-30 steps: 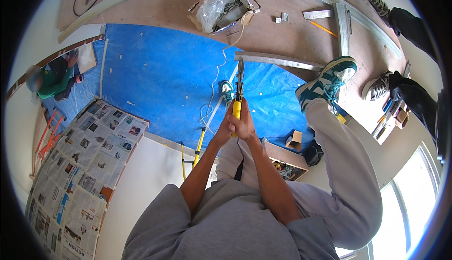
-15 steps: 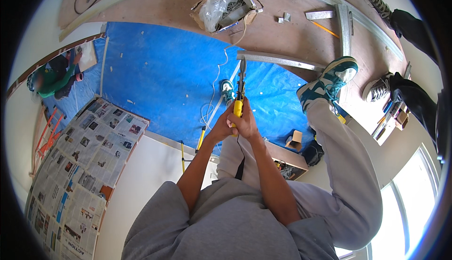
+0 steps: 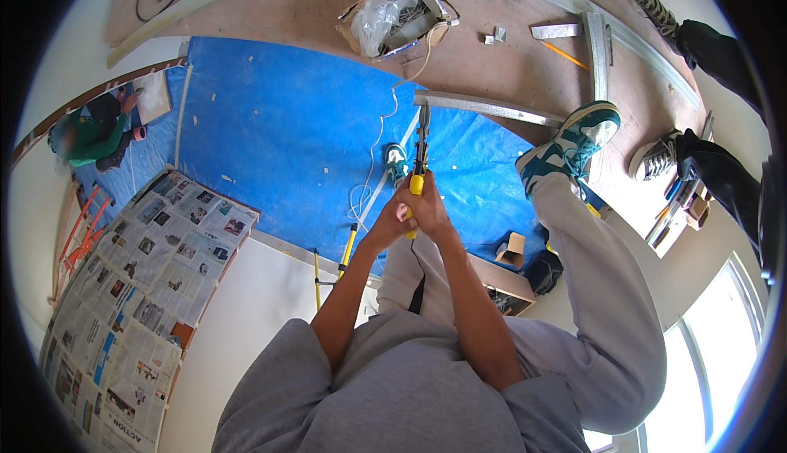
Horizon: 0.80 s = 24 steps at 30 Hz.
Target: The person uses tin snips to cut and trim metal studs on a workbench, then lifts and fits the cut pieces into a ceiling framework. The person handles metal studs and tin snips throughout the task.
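Observation:
Both hands are closed together around yellow-handled tin snips (image 3: 416,184). My left hand (image 3: 395,222) wraps the handles from the left. On the other side, my right hand (image 3: 432,209) grips them, its fingers partly overlapping the left's. The metal jaws point away from me, and their tip meets the near end of a galvanized metal channel (image 3: 492,105). Whether the blades bite into the metal I cannot tell. My right shoe (image 3: 580,137) is raised by the channel's far end, while my left shoe (image 3: 396,160) is lower down, on or above the blue sheet.
An open carton (image 3: 393,18) with plastic and small metal pieces sits on the brown board (image 3: 287,14). A white cord (image 3: 379,125) trails over the blue sheet (image 3: 270,125). Another person's shoes (image 3: 653,158) are at right; a person in green (image 3: 94,137) is far left.
My hands stay on the snips, and the jaws remain at the channel's end. The yellow handles look slightly turned; the view has shifted a little.

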Motion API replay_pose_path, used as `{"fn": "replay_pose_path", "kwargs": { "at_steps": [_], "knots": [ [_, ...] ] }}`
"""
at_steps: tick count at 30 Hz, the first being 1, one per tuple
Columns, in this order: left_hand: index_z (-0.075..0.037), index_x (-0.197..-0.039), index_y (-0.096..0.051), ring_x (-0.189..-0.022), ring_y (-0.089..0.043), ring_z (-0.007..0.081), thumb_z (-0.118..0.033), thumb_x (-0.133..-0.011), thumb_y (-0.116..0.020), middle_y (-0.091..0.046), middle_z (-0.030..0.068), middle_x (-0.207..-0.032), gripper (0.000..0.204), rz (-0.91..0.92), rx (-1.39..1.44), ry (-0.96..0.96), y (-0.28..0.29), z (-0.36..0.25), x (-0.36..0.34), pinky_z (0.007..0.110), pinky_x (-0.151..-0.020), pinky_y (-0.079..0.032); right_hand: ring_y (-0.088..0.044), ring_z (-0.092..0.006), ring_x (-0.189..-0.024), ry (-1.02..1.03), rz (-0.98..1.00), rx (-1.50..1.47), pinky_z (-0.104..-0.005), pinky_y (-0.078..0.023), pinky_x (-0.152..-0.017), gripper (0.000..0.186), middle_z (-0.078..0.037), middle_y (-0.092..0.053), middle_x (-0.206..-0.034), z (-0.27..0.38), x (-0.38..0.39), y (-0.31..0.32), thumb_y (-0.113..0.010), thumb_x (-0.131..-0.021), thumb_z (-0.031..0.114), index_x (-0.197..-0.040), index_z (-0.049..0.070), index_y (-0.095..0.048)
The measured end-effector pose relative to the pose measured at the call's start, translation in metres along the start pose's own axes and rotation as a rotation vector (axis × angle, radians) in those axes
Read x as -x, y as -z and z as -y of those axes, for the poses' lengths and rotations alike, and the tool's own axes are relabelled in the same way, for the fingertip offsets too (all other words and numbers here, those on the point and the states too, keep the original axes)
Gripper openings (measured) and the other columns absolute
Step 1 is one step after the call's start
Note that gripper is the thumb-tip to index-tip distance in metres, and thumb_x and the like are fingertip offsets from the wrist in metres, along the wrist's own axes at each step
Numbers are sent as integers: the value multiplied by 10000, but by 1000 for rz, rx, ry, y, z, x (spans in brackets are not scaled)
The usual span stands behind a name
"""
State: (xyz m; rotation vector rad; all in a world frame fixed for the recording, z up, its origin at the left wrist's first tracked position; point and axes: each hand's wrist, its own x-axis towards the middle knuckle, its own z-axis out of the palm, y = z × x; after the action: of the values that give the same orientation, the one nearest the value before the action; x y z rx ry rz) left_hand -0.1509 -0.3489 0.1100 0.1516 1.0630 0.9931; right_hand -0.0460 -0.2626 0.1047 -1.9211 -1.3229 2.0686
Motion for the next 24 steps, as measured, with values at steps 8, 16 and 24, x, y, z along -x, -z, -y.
{"fn": "replay_pose_path", "kwargs": {
  "at_steps": [8, 16, 24],
  "knots": [
    [-124, -1665, -74, -1551, -225, 233, -745, -1008, -289, -246, 106, -1671, 929, -143, 57, 168, -4, -1, 3, 370, -1248, -196, -638, -287, -849, 52, 6, -32, -410, -525, -758, 521, -180, -621, -956, 8, 4, -8, -735, -874, 323, -1170, -16, -473],
    [-54, -1647, -131, -1524, -290, 245, -692, -1047, -162, -257, 137, -1667, 876, -346, 104, 29, -40, -6, -9, 357, -1236, -237, -657, -398, -968, 72, -41, 98, -483, -512, -845, 622, -266, -643, -1060, 17, 4, -3, -727, -908, 431, -1239, -21, -457],
    [-41, -1600, -295, -1448, -417, 268, -683, -1050, -94, -451, 160, -1548, 869, -357, -79, 76, -17, 4, -16, 355, -1199, -301, -659, -480, -1006, -1, -34, 129, -497, -514, -857, 615, -300, -657, -1069, 21, 1, -8, -699, -927, 420, -1258, -17, -421]
  ]
}}
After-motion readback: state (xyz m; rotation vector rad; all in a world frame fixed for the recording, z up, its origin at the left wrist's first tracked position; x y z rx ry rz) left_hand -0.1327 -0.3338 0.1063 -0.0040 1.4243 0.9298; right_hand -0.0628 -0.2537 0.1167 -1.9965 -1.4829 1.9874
